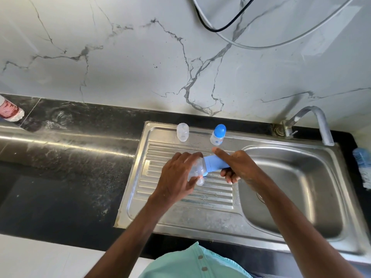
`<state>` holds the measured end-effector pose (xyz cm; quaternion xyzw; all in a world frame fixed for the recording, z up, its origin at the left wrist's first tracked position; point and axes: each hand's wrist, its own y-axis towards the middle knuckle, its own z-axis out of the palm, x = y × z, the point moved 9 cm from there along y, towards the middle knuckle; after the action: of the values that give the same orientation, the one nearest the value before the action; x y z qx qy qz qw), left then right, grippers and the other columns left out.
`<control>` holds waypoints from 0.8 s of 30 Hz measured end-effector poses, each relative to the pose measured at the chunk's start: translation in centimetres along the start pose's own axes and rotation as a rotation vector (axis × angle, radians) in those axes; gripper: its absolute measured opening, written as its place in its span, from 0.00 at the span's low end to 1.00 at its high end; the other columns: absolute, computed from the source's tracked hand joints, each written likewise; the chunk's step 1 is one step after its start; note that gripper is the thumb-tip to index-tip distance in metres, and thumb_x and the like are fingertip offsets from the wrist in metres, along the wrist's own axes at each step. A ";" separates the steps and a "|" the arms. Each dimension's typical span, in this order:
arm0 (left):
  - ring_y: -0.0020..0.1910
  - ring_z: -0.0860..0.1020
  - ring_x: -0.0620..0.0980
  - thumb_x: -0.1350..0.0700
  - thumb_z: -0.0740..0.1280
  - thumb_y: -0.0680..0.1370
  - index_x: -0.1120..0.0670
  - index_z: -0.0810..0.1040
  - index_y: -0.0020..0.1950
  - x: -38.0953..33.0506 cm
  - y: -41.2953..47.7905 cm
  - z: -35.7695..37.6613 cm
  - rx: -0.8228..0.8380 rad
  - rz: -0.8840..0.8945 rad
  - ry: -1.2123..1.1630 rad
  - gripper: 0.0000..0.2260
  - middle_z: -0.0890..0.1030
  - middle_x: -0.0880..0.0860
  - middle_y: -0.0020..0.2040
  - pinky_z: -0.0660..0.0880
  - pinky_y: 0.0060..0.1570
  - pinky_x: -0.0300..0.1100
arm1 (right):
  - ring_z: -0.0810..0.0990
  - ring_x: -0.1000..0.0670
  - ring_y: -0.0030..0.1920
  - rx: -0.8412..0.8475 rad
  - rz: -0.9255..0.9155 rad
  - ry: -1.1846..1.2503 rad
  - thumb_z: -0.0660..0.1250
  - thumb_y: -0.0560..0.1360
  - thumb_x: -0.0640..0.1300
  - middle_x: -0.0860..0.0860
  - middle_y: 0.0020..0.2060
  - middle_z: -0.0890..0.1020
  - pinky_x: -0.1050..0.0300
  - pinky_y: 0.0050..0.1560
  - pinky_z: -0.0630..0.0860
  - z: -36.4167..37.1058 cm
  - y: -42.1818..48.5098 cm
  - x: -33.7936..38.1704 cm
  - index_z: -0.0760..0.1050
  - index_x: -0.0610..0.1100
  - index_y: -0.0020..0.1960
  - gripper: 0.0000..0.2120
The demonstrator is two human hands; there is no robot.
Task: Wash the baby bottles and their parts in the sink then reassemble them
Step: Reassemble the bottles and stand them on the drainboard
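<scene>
- The left hand (pixel 176 177) has its fingers curled round a small clear plastic baby bottle (pixel 195 173), which lies on its side just above the ribbed steel draining board (pixel 180 199).
- The right hand (pixel 239 167) grips the bottle's tall light-blue plastic cap (pixel 215 164), with the fingers curled under it and the thumb stretched along its top. The cap sits against the bottle's neck, between the two hands.
- Beyond the left hand's fingertips, a clear plastic bottle body (pixel 182 132) stands upright on the back of the board (mouth down, as far as can be told).
- Just beyond the right thumb stands a second small clear baby bottle with a rounded blue cap (pixel 217 135).
- The steel sink basin (pixel 291 187) lies under and to the right of the right wrist, and the curved metal tap (pixel 313 121) rises behind it.
- Far right of the right hand lies a blue-and-white bristled brush (pixel 363 167), blurred at the frame edge.
- Well to the left of the left hand, a red-labelled plastic bottle (pixel 10 110) rests on the black stone counter (pixel 70 157).
</scene>
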<state>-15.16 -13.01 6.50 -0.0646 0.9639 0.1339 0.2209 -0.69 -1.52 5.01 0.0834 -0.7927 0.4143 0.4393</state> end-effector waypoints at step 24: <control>0.68 0.73 0.54 0.34 0.56 0.78 0.56 0.72 0.72 10.6 4.0 4.8 0.011 -0.288 -0.262 0.32 0.75 0.55 0.70 0.71 0.67 0.53 | 0.79 0.51 0.47 -0.398 -0.413 -0.490 0.83 0.68 0.49 0.54 0.49 0.80 0.57 0.49 0.76 -3.2 10.8 7.7 0.78 0.46 0.61 0.25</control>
<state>-23.35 -8.50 -1.46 -0.1826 0.9085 0.1031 0.3615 -8.69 9.51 5.51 0.2512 -0.9058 0.1227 0.3185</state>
